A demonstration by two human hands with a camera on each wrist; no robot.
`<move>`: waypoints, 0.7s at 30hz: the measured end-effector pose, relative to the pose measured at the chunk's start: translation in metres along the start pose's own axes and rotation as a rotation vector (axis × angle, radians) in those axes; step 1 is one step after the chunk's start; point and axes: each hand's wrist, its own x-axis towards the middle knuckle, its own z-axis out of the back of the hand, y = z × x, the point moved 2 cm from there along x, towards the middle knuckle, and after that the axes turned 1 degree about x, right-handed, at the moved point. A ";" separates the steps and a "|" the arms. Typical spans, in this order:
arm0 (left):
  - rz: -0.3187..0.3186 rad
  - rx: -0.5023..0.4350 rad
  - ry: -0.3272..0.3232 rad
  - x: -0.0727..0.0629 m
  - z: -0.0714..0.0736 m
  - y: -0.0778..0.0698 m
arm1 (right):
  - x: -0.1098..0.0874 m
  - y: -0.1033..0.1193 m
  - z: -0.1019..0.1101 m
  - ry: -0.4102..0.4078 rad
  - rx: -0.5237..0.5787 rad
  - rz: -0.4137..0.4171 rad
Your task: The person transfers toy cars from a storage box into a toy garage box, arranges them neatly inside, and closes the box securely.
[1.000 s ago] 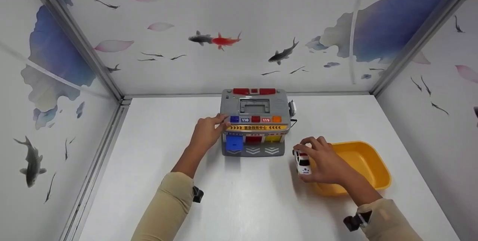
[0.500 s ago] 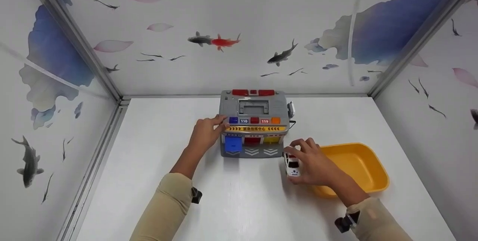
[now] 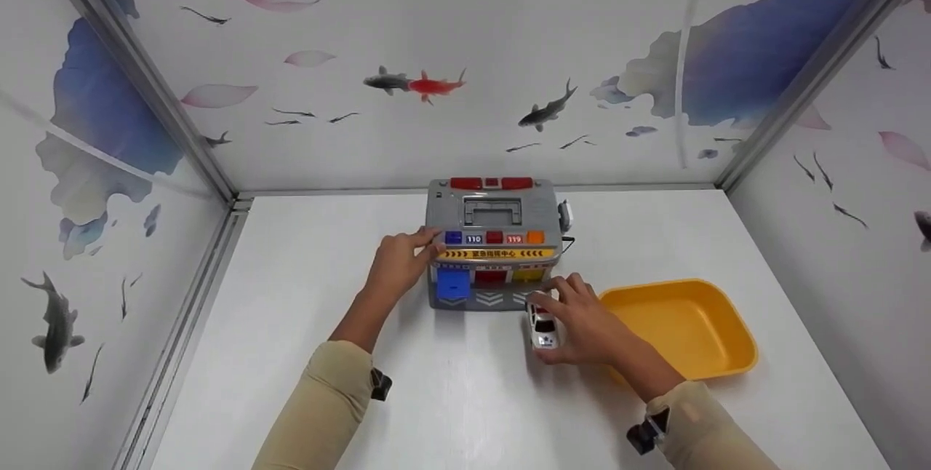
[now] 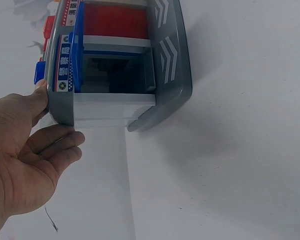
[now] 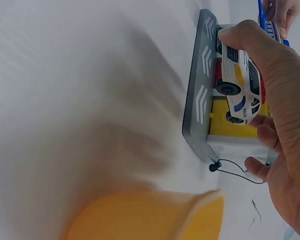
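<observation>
A grey toy garage (image 3: 499,243) stands at the back of the white table, with blue, red and orange buttons on top. Its blue door (image 3: 454,284) is raised, and the left wrist view shows the dark bay (image 4: 112,72) under it. The red door (image 3: 491,277) and yellow door (image 3: 528,276) are down. My left hand (image 3: 396,263) holds the garage's left front corner beside the blue button (image 3: 453,237). My right hand (image 3: 585,324) grips a white toy police car (image 3: 544,324) between thumb and fingers, just off the garage's front right ramp.
To the right of the garage sits a yellow plastic basin (image 3: 687,332), partly behind my right forearm. A cord (image 5: 237,169) with a black end hangs from the garage's right side. Printed panels enclose the table at back and sides.
My right hand has carried the police car leftward from beside the yellow basin to the garage's front right ramp. The left hand keeps its hold on the garage corner.
</observation>
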 end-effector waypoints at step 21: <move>-0.039 -0.007 -0.017 -0.001 0.000 -0.001 | 0.021 0.019 -0.032 0.041 0.034 -0.022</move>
